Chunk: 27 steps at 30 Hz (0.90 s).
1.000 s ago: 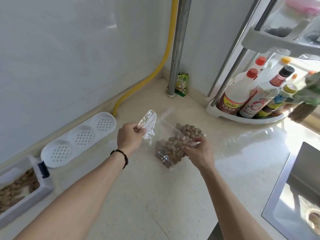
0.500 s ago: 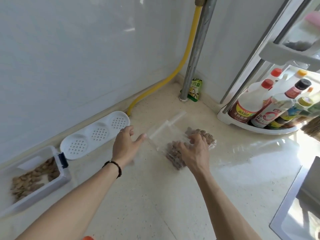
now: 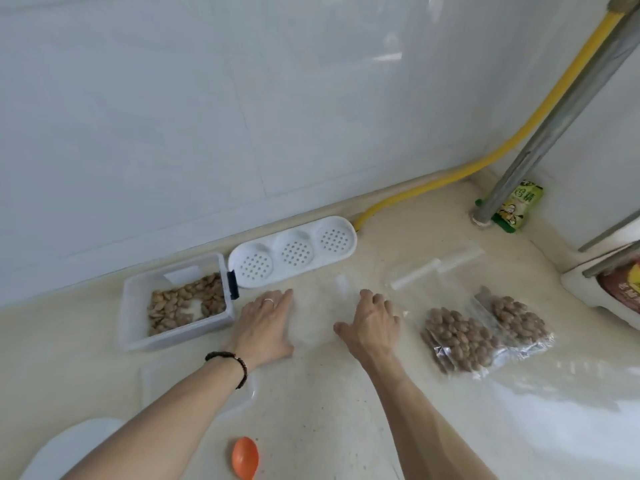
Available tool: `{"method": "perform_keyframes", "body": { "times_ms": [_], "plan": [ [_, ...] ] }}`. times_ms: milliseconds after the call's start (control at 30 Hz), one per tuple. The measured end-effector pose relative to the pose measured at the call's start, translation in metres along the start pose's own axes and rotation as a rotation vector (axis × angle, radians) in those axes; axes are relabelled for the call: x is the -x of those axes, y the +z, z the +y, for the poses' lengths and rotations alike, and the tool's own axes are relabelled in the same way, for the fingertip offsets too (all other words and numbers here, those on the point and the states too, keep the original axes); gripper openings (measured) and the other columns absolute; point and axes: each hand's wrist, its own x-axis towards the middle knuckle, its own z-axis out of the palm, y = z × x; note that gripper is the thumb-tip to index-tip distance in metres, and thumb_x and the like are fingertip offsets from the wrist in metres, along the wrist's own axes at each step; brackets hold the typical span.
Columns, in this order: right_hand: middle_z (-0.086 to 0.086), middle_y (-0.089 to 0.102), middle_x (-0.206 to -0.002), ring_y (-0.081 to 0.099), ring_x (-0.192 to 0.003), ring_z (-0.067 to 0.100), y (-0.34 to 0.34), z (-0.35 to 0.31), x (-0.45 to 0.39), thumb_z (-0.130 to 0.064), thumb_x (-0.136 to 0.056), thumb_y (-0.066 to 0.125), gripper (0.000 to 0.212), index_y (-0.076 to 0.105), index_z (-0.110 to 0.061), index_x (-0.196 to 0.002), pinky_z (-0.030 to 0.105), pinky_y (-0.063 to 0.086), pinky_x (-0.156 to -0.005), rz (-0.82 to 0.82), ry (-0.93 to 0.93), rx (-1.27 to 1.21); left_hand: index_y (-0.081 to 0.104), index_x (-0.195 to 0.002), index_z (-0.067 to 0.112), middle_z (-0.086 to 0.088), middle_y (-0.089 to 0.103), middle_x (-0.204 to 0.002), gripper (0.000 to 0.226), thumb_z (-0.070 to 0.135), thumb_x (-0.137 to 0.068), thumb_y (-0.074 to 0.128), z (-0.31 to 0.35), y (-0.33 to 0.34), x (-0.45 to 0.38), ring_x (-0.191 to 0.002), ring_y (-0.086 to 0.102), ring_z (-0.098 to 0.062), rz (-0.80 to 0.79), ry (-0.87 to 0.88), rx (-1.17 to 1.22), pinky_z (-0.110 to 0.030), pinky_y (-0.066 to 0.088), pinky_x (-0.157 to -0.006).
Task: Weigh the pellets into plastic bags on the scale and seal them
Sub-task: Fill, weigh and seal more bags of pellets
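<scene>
two filled pellet bags (image 3: 485,336) now lie released on the desk (image 3: 329,410); left hand (image 3: 265,323) and right hand (image 3: 372,323) rest flat, fingers relaxed, holding nothing, ready for another bag.

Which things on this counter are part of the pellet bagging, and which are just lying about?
Job: pellet tub, two filled bags, empty bags, orange scoop, left hand, right hand.
Lying about: white perforated tray, green packet, yellow hose.
</scene>
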Motion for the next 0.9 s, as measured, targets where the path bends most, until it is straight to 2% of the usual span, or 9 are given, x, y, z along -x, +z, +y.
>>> {"method": "perform_keyframes", "body": {
  "times_ms": [100,200,333,467,567,633,733,833,900],
  "plan": [
    [0.005,0.063,-0.121,0.051,-0.117,0.027,0.003,0.005,-0.003,-0.02,-0.092,0.059,0.033,0.053,-0.014,-0.124,0.039,0.038,-0.093,0.103,-0.019,-0.049,0.016,-0.148,0.016,-0.007,0.031,-0.149,0.104,0.041,-0.068,0.079,0.0,0.002,0.0,-0.138,0.03,-0.025,0.051,0.028,0.004,-0.039,0.03,-0.109],
    [0.006,0.069,-0.102,0.057,-0.1,0.029,-0.004,0.009,-0.006,-0.011,-0.094,0.053,0.014,0.061,-0.013,-0.105,0.04,0.042,-0.086,0.192,-0.003,-0.21,0.016,-0.148,0.015,-0.008,0.029,-0.151,0.105,0.042,-0.07,0.079,0.003,-0.001,-0.002,-0.139,0.029,-0.025,0.076,0.052,0.03,-0.039,0.029,-0.111],
    [0.002,0.065,-0.082,0.058,-0.071,0.021,-0.029,0.013,-0.001,-0.005,-0.093,0.048,0.012,0.055,-0.014,-0.091,0.031,0.043,-0.057,0.153,-0.027,-0.604,0.007,-0.152,0.012,-0.012,0.019,-0.157,0.105,0.04,-0.077,0.076,0.011,-0.015,0.002,-0.145,0.018,-0.026,0.152,0.055,0.155,-0.036,0.02,-0.117],
    [0.001,0.067,-0.079,0.059,-0.069,0.017,-0.054,0.012,0.016,0.0,-0.092,0.046,0.022,0.053,-0.021,-0.086,0.031,0.046,-0.059,0.127,-0.124,-0.75,0.02,-0.149,0.01,-0.012,0.028,-0.154,0.076,0.031,-0.09,0.063,0.017,-0.042,0.007,-0.145,0.019,-0.026,0.226,0.061,0.338,-0.037,0.013,-0.118],
    [0.007,0.069,-0.08,0.062,-0.066,0.015,-0.072,0.006,0.034,0.002,-0.095,0.046,0.016,0.057,-0.009,-0.094,0.023,0.049,-0.059,0.121,-0.115,-0.862,0.057,-0.118,0.016,-0.002,0.058,-0.128,0.027,0.025,-0.093,0.057,0.01,-0.057,0.016,-0.129,0.045,-0.021,0.294,0.084,0.462,-0.04,0.026,-0.113],
    [0.01,0.07,-0.082,0.062,-0.065,0.012,-0.081,-0.001,0.049,0.001,-0.097,0.046,0.014,0.059,-0.005,-0.097,0.017,0.049,-0.058,0.132,-0.089,-0.904,0.062,-0.098,0.018,0.005,0.066,-0.105,0.008,0.021,-0.094,0.056,0.002,-0.068,0.032,-0.105,0.059,-0.013,0.251,0.083,0.629,-0.028,0.043,-0.092],
    [0.008,0.071,-0.081,0.062,-0.066,0.013,-0.085,-0.017,0.078,0.0,-0.094,0.05,0.014,0.062,-0.007,-0.096,0.024,0.049,-0.063,0.136,-0.06,-0.945,0.063,-0.09,0.025,0.006,0.067,-0.082,0.006,0.023,-0.092,0.058,-0.019,-0.082,0.061,-0.08,0.064,-0.009,0.191,0.134,0.694,-0.027,0.05,-0.071],
    [0.01,0.072,-0.082,0.063,-0.067,0.015,-0.083,-0.041,0.112,-0.007,-0.089,0.061,0.011,0.065,-0.01,-0.098,0.03,0.051,-0.066,0.129,-0.042,-1.018,0.063,-0.09,0.028,0.006,0.066,-0.073,0.004,0.025,-0.091,0.061,-0.052,-0.092,0.091,-0.071,0.065,-0.009,0.133,0.201,0.682,-0.029,0.053,-0.071],
    [0.01,0.072,-0.085,0.065,-0.069,0.014,-0.075,-0.06,0.137,-0.013,-0.088,0.068,0.024,0.061,-0.018,-0.11,0.03,0.053,-0.068,0.087,-0.091,-0.997,0.064,-0.094,0.026,0.009,0.063,-0.073,0.004,0.026,-0.091,0.062,-0.079,-0.095,0.112,-0.072,0.064,-0.008,0.092,0.242,0.628,-0.026,0.051,-0.07]
  ]
}}
